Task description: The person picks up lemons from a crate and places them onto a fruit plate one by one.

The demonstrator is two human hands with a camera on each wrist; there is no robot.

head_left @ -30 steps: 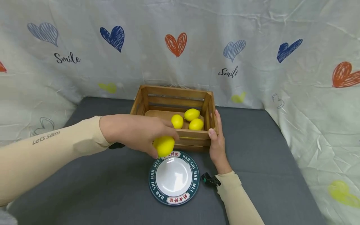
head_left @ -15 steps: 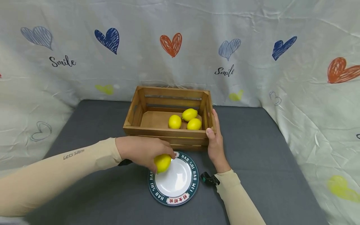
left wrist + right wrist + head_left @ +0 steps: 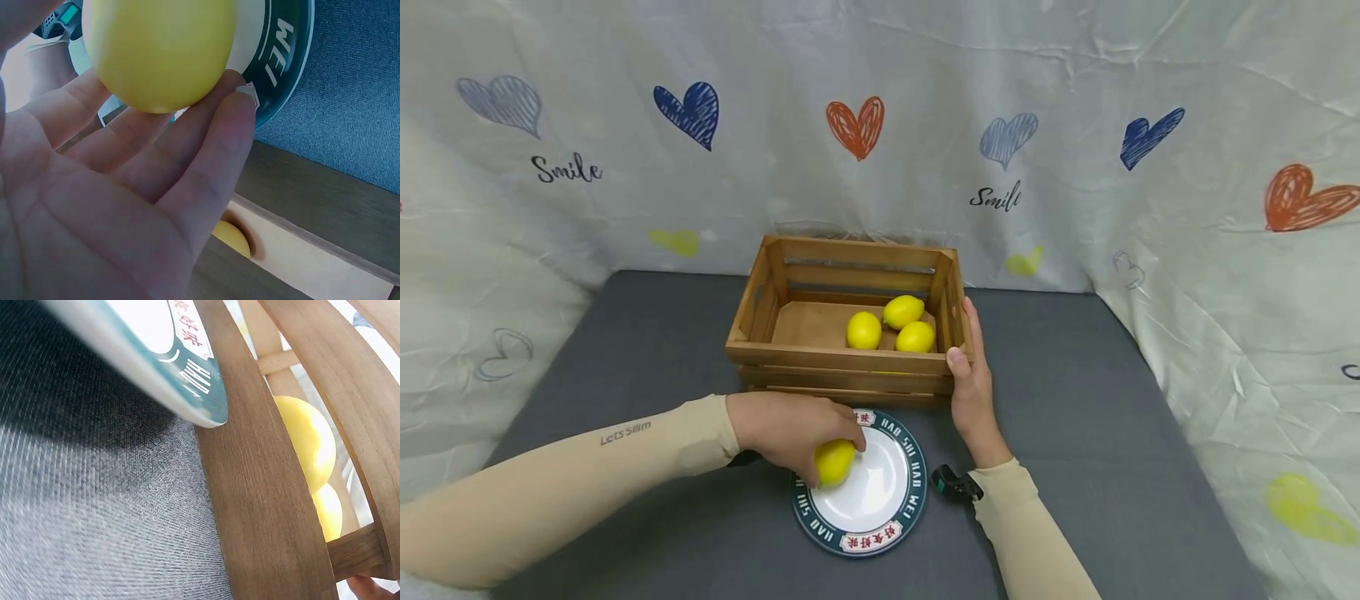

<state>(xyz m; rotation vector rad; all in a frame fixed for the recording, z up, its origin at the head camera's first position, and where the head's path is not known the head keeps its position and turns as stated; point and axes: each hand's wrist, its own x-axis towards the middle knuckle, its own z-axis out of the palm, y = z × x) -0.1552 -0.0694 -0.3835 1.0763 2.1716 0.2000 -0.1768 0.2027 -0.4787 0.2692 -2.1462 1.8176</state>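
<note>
My left hand (image 3: 797,429) grips a yellow lemon (image 3: 834,463) between thumb and fingers, over the left part of a round plate (image 3: 913,500) with a white middle and a dark green lettered rim. In the left wrist view the lemon (image 3: 159,53) sits at the fingertips, the plate's rim behind it. My right hand (image 3: 973,400) holds the right front corner of a slatted wooden crate (image 3: 842,358), thumb on the front edge and fingers along the side. Inside the crate, toward its right, lie three lemons (image 3: 864,331).
A dark grey cloth (image 3: 1060,400) covers the table under plate and crate. Behind it hangs a pale curtain (image 3: 925,75) printed with hearts. The right wrist view shows the plate's rim (image 3: 200,381) close against the crate's front slat (image 3: 262,506).
My left hand has carried the lemon from the crate's front edge toward me and down to the plate. The right hand keeps its hold on the crate.
</note>
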